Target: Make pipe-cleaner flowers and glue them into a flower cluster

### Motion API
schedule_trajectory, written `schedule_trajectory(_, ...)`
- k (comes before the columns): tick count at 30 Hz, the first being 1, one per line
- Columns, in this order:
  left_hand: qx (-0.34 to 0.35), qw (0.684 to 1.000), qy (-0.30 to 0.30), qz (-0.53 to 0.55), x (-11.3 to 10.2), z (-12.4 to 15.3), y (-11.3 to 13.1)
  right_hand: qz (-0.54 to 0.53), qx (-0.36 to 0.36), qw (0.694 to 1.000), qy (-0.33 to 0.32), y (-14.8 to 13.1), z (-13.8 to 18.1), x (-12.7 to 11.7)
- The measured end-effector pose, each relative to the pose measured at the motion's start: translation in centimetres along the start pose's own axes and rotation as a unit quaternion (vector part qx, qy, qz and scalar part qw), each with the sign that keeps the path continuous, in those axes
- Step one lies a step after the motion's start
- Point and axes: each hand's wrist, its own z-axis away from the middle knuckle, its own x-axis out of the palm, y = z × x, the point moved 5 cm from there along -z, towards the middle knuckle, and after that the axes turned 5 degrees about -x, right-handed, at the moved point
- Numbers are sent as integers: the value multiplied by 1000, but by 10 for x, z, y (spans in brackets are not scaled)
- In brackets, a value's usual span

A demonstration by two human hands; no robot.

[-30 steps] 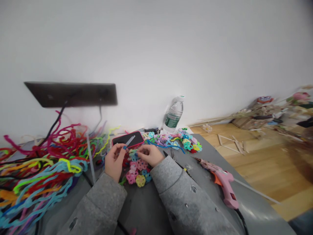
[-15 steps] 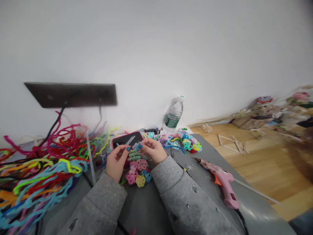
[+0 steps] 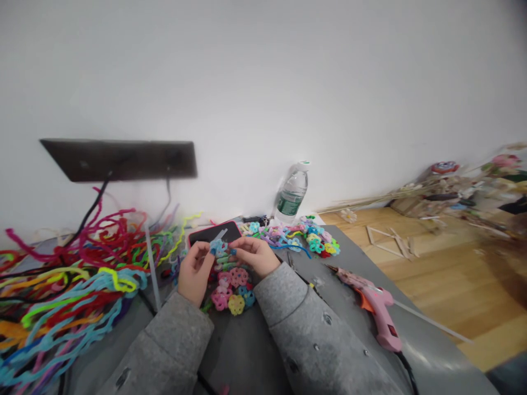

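Note:
Between my fingers, above the dark grey table, is a small light blue pipe-cleaner flower point(image 3: 218, 246). My left hand point(image 3: 195, 272) pinches its left side between thumb and index finger. At the flower's right edge, my right hand point(image 3: 258, 258) has its thumb and fingertips closed in a pinch; the exact grip is too small to see. Just below my hands lie pink pipe-cleaner flowers point(image 3: 238, 277), a yellow flower point(image 3: 236, 304) and a blue flower point(image 3: 248, 297), with green coiled pieces partly hidden behind my fingers. A phone point(image 3: 208, 235) lies behind my left hand, with a translucent strip over it.
Loose colourful pipe cleaners point(image 3: 69, 296) heap up on the left. A pink glue gun point(image 3: 376, 307) lies on the right with a glue stick in its back. A water bottle point(image 3: 292, 193) stands by the wall, near more finished flowers point(image 3: 319, 238). Wooden floor lies beyond the table edge.
The light blue flower has shifted left toward my left fingertips and turned to show more of its loops. My right fingertips have moved slightly left and down.

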Motion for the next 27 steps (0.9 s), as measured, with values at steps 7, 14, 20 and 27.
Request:
schedule_trajectory(7,11,1000,11,-10,-7,-6,-5,68,-66,990,102,-11,-2,-17)
schedule_trajectory(14,-12,1000,0,-10,-6,-6,-4,106,-99,984,100,-11,-2,-14)
schedule_trajectory(20,-31,999,2,11,-4,-3,-2,130,-81,988,14,-9,1,0)
schedule_trajectory(27,-51,997,-10,55,-3,-4,-4,144,-59,988,-15,-4,3,3)
